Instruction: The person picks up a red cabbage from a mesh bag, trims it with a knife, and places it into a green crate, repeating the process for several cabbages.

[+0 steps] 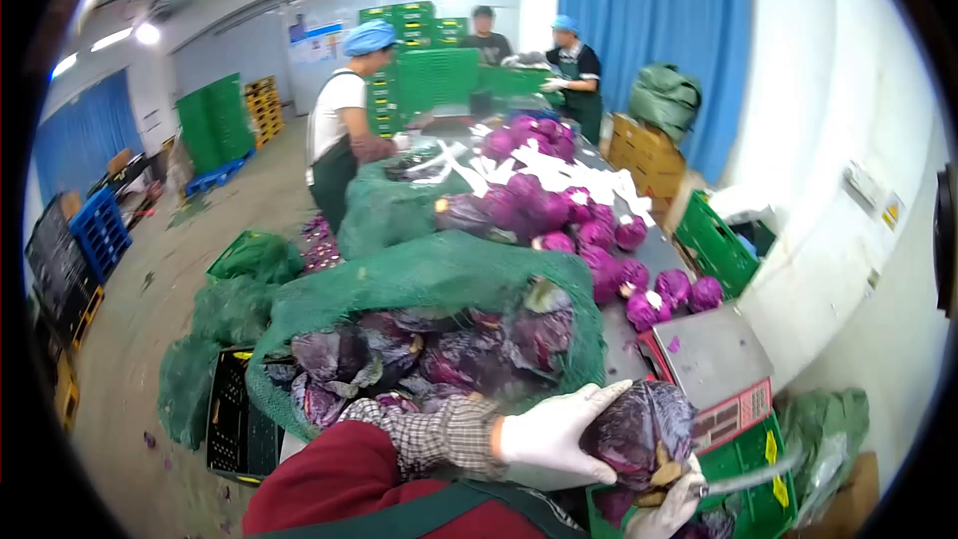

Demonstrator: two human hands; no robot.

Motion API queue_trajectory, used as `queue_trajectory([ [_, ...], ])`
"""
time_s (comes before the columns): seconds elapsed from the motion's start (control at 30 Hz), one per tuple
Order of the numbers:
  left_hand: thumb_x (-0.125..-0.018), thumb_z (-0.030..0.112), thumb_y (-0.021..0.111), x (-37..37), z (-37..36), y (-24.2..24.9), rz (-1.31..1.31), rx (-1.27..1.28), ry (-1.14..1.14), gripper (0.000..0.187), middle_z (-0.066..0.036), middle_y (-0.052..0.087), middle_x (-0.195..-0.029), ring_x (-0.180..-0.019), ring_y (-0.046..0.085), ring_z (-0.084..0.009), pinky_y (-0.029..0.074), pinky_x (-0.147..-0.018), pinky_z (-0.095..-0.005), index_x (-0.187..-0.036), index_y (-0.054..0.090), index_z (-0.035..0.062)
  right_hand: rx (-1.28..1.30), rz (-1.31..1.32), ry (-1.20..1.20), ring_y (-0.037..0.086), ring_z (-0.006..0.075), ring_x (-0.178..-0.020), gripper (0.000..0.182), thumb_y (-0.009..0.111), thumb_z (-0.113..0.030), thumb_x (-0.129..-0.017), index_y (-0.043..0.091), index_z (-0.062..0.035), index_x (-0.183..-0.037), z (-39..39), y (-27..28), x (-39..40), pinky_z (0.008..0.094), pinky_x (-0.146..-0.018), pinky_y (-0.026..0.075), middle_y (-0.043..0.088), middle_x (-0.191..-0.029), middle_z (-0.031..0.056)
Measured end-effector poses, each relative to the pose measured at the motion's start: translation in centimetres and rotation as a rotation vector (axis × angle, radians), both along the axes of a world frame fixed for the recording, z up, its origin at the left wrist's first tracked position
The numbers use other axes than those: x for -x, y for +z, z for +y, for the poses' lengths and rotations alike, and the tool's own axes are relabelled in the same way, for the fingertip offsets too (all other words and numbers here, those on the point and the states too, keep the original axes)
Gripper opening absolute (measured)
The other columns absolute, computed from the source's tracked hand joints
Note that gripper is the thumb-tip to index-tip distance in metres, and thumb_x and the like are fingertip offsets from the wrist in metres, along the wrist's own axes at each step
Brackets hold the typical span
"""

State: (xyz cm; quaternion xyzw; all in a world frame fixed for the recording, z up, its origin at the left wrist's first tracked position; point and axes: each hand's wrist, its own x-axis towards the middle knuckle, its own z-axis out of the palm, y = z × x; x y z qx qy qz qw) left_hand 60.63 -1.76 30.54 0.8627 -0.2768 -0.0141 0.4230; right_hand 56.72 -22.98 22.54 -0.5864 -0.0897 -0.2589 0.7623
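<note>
A dark purple cabbage (639, 429) with loose outer leaves is held between my two gloved hands at the lower right. My left hand (564, 431), in a white glove, has its thumb and fingers wrapped round the cabbage's left side. Below it, my right hand (667, 507) is closed on a knife (753, 474) whose blade points right, close to the cabbage's base. An open green mesh bag (429, 265) full of dark cabbages (449, 354) lies to the left. Peeled bright purple cabbages (604, 269) are piled on the table beyond.
Under the knife stands a green crate (778, 499), beside a cardboard box (714, 359). A black crate (235, 419) and mesh bags (230, 309) are at the left. Three people stand farther back, one (344, 115) at the table's left side, near stacked green crates (439, 80).
</note>
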Motion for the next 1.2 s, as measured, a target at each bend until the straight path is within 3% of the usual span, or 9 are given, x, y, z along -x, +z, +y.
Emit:
queue_trajectory([
  [0.03,-0.068,0.053,0.076,-0.6,-1.5,-1.5,0.013,-0.055,-0.013,0.105,-0.03,0.05,-0.122,-0.112,0.053,-0.0409,0.044,-0.095,-0.0414,-0.141,0.027,-0.0038,-0.447,0.147,0.216,0.058,0.0264,-0.103,0.032,0.048,-0.025,-0.096,0.052,0.0015,-0.114,-1.2,-2.1,-0.5,0.038,-0.092,0.047,0.053,-0.121,0.0162],
  [0.17,-0.074,0.049,0.072,-2.9,-4.6,-7.2,0.286,-0.016,-0.125,0.078,-0.021,0.061,-0.116,-0.108,0.06,-0.0309,0.047,-0.092,-0.0357,-0.131,0.047,0.0033,-0.531,0.518,0.156,0.06,0.0199,-0.102,0.027,0.048,-0.024,-0.098,0.056,-0.0048,-0.114,-3.7,-14.2,-0.3,0.0385,-0.087,0.05,0.06,-0.115,0.0083],
  [0.23,-0.066,0.059,0.073,-4.1,-5.5,-9.7,0.324,-0.43,-0.037,0.085,-0.024,0.064,-0.106,-0.099,0.064,-0.0338,0.05,-0.088,-0.0378,-0.127,0.052,0.0033,-0.397,0.753,0.035,0.06,0.0231,-0.101,0.027,0.045,-0.022,-0.099,0.055,-0.0024,-0.114,-1.9,-16.3,0.1,0.0384,-0.086,0.049,0.061,-0.111,0.0119],
  [0.37,-0.058,0.065,0.075,-5.0,-6.4,-10.4,0.151,-0.818,-0.021,0.11,-0.032,0.044,-0.13,-0.119,0.049,-0.0417,0.044,-0.098,-0.0427,-0.133,0.038,-0.0069,1.262,0.356,-0.309,0.049,0.0363,-0.115,0.037,0.043,-0.007,-0.093,0.048,0.0011,-0.128,-2.6,-19.6,0.5,0.0435,-0.102,0.037,0.053,-0.119,0.0212],
  [0.4,-0.057,0.064,0.076,-5.3,-6.3,-11.2,-0.034,-0.731,-0.073,0.114,-0.032,0.036,-0.136,-0.125,0.041,-0.0437,0.039,-0.102,-0.0441,-0.137,0.033,-0.0063,1.357,0.36,-0.305,0.045,0.0373,-0.12,0.045,0.044,-0.006,-0.088,0.044,0.0004,-0.133,-3.1,-20.8,0.7,0.0448,-0.107,0.031,0.05,-0.126,0.0204],
  [0.47,-0.057,0.06,0.078,-6.2,-6.6,-12.5,-0.09,-0.615,-0.172,0.124,-0.03,0.026,-0.145,-0.136,0.025,-0.0429,0.025,-0.112,-0.0449,-0.145,0.018,-0.0035,1.055,0.354,-0.299,0.051,0.036,-0.111,0.035,0.052,-0.009,-0.088,0.05,0.0003,-0.121,-3.9,-19.7,0.3,0.0428,-0.097,0.039,0.054,-0.117,0.02],
  [0.63,-0.057,0.057,0.079,-5.8,-7.7,-14.2,0.249,-0.444,-0.202,0.123,-0.034,0.037,-0.135,-0.129,0.038,-0.0407,0.031,-0.109,-0.0405,-0.141,0.02,-0.0107,0.581,0.485,-0.18,0.061,0.0282,-0.093,0.019,0.055,-0.008,-0.093,0.053,0.0008,-0.109,-4.3,-12.3,3.7,0.0339,-0.081,0.049,0.059,-0.106,0.016],
  [0.93,-0.056,0.054,0.079,-6.4,-8.5,-14.4,0.214,-0.429,-0.208,0.114,-0.032,0.045,-0.125,-0.116,0.05,-0.0417,0.042,-0.099,-0.0412,-0.136,0.031,-0.011,0.852,0.533,-0.108,0.061,0.04,-0.068,0.015,0.055,-0.02,-0.088,0.055,-0.0055,-0.09,-4.0,-12.6,5.9,0.0467,-0.059,0.05,0.062,-0.078,0.0186],
  [1.2,-0.055,0.057,0.078,-6.2,-10.1,-14.5,0.145,-0.494,-0.14,0.106,-0.028,0.05,-0.118,-0.112,0.05,-0.0399,0.041,-0.099,-0.0427,-0.129,0.039,-0.0078,0.981,0.54,0.061,0.058,0.042,-0.071,0.018,0.049,-0.018,-0.088,0.051,-0.0008,-0.082,-6.6,-15.1,3.1,0.0468,-0.064,0.05,0.057,-0.074,0.0216],
])
